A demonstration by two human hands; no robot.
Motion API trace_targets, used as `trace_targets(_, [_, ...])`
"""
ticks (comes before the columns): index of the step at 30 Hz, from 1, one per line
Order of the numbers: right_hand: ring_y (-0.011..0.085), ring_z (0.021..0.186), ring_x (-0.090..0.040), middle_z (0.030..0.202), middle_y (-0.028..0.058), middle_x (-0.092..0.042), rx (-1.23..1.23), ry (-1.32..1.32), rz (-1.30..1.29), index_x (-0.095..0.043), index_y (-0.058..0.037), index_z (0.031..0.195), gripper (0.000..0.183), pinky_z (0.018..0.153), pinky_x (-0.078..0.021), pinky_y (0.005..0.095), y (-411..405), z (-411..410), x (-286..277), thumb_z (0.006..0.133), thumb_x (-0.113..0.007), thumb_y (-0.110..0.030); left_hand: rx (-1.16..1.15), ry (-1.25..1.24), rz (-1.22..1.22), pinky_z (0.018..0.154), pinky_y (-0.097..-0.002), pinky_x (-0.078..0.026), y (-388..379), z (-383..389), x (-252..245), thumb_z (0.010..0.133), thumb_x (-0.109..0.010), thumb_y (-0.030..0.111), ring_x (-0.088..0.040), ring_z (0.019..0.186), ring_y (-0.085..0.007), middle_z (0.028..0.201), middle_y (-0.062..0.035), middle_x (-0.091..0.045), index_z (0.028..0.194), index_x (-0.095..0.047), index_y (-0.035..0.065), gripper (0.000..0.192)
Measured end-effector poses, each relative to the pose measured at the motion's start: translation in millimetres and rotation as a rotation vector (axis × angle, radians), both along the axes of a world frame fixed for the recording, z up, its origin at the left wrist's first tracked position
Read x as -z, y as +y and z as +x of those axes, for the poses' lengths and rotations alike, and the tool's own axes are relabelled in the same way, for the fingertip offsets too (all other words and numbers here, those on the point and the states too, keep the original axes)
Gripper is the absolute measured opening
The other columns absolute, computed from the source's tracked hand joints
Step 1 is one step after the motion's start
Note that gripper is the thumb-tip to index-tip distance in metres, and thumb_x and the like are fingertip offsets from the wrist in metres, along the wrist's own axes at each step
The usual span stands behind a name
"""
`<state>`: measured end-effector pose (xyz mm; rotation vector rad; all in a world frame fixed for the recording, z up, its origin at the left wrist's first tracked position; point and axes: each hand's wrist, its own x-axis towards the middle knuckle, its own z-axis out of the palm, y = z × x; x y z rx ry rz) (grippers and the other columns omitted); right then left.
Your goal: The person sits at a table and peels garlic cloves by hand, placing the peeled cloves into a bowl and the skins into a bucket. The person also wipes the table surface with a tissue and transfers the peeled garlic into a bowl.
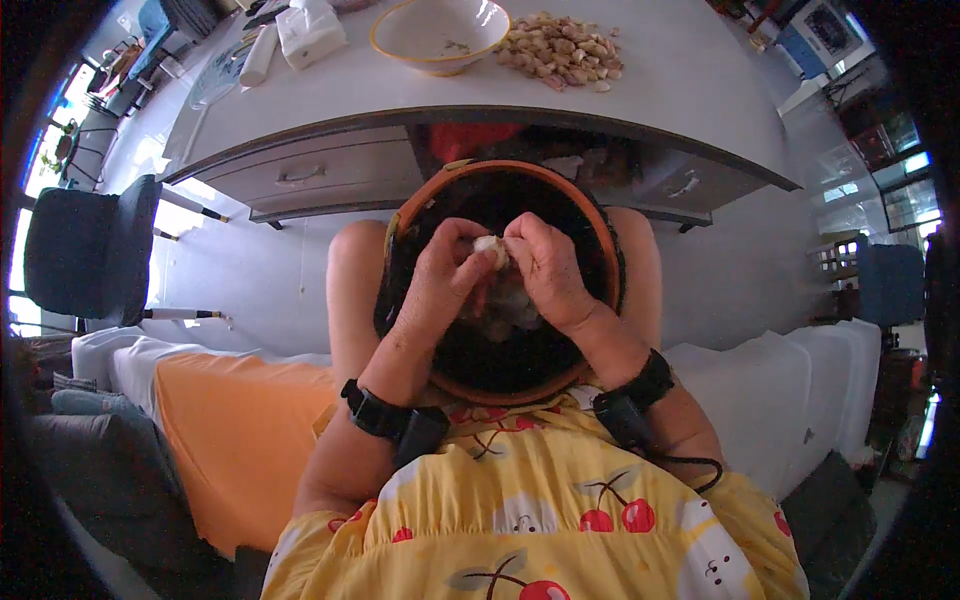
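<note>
A pale garlic clove [491, 247] sits between the fingertips of both hands. My left hand [452, 266] pinches it with thumb and forefinger. From the other side my right hand [544, 262] has its fingertips closed at the clove's edge, on what may be its skin. Both hands are above a bin lined with a black bag [480, 375], held between the knees, with an orange-brown rim [609, 247]. Pale scraps [499, 311] lie inside it, too dim to make out fully.
A table [675, 82] with drawers stands ahead. On it are a white bowl [420, 34] with a yellow rim, a heap of garlic cloves [559, 49], a tissue pack [311, 37] and a white roll [259, 56]. A dark chair [90, 255] stands at left.
</note>
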<state>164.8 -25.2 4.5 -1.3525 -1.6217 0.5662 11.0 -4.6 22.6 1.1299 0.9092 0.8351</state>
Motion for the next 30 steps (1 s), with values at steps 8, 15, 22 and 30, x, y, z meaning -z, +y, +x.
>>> trace_targets(8, [0.0402,0.075,-0.057,0.076,0.0194,-0.058,-0.042,0.017,-0.181,-0.050,-0.0017,0.086,0.007,0.063,-0.0449,0.0455,-1,1,0,0.085,-0.051,-0.008,-0.001,0.047,-0.104,0.044,-0.0177,-0.032,2,-4,-4,0.088,-0.054,0.024,-0.046,0.055,-0.0053,0.076,0.0011,-0.055,0.096,-0.054,0.0079,0.018])
trace_targets(15, [0.0414,0.077,-0.058,0.080,0.0215,-0.058,-0.129,-0.350,-0.100,-0.048,0.0000,0.093,0.015,0.064,-0.0467,0.0476,-2,2,10,0.078,-0.052,-0.002,0.096,-0.320,-0.261,0.046,-0.0195,-0.034,5,-8,5,0.092,-0.047,0.031,-0.045,0.055,-0.0071,0.076,0.0003,-0.055,0.105,-0.056,0.0073,0.028])
trace_targets(22, [0.0324,0.074,-0.060,0.081,0.0132,-0.059,-0.069,-0.152,0.063,-0.057,-0.0019,0.089,0.014,0.065,-0.0497,0.0381,5,7,6,0.075,-0.056,0.001,0.043,-0.314,-0.279,0.048,-0.0216,-0.036,5,-7,8,0.095,-0.043,0.029,-0.046,0.056,-0.0093,0.079,-0.0023,-0.056,0.108,-0.053,0.0069,0.027])
trace_targets(30, [0.0251,0.070,-0.060,0.076,0.0101,-0.058,-0.024,0.048,0.010,-0.062,-0.0027,0.083,0.009,0.063,-0.0484,0.0331,-5,0,-17,0.075,-0.064,-0.005,0.144,-0.100,-0.177,0.046,-0.0210,-0.034,5,-8,15,0.094,-0.047,0.027,-0.045,0.054,-0.0073,0.076,-0.0010,-0.054,0.105,-0.050,0.0087,0.021])
